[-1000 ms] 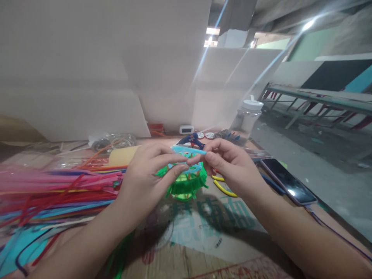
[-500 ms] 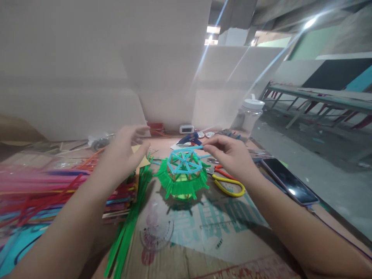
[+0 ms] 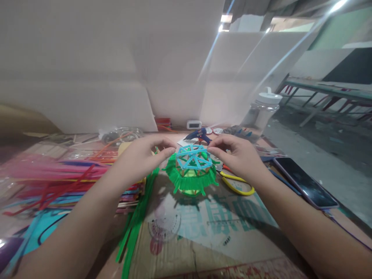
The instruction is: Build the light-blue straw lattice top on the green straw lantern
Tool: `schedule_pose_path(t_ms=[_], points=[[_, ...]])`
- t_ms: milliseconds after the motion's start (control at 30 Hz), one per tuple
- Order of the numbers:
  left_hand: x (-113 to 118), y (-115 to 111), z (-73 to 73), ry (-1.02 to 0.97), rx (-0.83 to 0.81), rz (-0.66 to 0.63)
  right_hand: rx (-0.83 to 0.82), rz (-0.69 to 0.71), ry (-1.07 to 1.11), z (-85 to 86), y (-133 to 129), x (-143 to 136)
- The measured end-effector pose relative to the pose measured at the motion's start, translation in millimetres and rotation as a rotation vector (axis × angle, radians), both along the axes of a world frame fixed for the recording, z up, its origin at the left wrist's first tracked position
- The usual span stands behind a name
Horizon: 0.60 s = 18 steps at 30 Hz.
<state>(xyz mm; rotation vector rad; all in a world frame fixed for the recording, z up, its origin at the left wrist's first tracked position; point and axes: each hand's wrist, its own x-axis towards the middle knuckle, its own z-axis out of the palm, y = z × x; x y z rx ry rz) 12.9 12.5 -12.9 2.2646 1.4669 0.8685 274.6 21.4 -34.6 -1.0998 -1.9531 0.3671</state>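
Note:
A small model with a light blue spoked top (image 3: 194, 159) and a green fringed skirt (image 3: 192, 180) stands upright on the cardboard. Across the far part of that top runs a thin light blue strip (image 3: 192, 152). My right hand (image 3: 236, 157) pinches the strip's right end between thumb and fingers. At the opposite end, my left hand (image 3: 148, 157) has its thumb and forefinger closed together on the strip. Whether the strip touches the top or sits slightly above it, I cannot tell.
Yellow-handled scissors (image 3: 238, 186) lie right of the model, and a blue glue gun (image 3: 197, 135) behind it. Green fuzzy strips (image 3: 135, 228) and a coloured pile (image 3: 72, 178) are at left. A phone (image 3: 305, 182), a lidded bottle (image 3: 266, 112) and a small clock (image 3: 193, 124) stand around.
My left hand has come in from the left, its spread fingers closing at the strip's left end. My right hand still holds the other end. The whole view has shifted a little.

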Motion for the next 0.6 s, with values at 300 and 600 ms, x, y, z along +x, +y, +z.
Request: schedule_pose_path(t_ms=[300,600], points=[[2.9,2.0,-2.4,-0.044,-0.021,-0.082,0.032,0.021,-0.039,-0.8,0.0,-0.8],[-2.9,3.6,-10.1,0.001,0.132,-0.215,0.073,0.034,-0.072,-0.5,0.3,1.0]])
